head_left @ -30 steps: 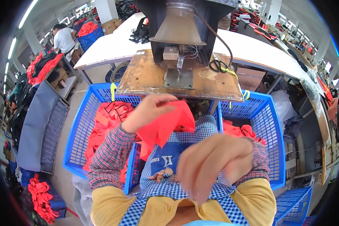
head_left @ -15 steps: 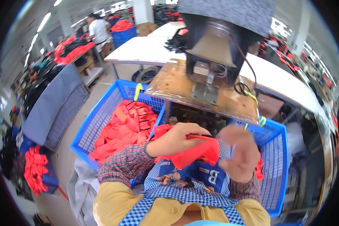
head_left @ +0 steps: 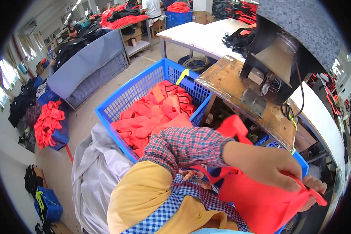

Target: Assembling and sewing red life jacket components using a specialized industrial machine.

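A bright red fabric piece (head_left: 257, 199) hangs in front of my body, spread out to the lower right. My left hand (head_left: 273, 167) reaches across to the right, its fingers closed on the upper edge of this fabric. Just beyond it, my right hand (head_left: 315, 186) pinches the fabric's corner; part of that hand is behind the cloth. A looped red strip (head_left: 234, 126) rises behind my left forearm. To the left, a blue plastic basket (head_left: 105, 113) holds a heap of red fabric strips (head_left: 152, 113).
A wooden-topped work stand (head_left: 218, 78) carries a machine (head_left: 273, 58) with a metal plate. Behind it is a white table (head_left: 199, 37). Grey cloth (head_left: 99, 167) drapes at my left. A second blue basket (head_left: 301, 164) lies under my hands. Far off, a person (head_left: 151, 7) stands.
My view has swung left. Both hands have moved to the right with the red fabric. The right hand, apart and blurred before, now grips its corner.
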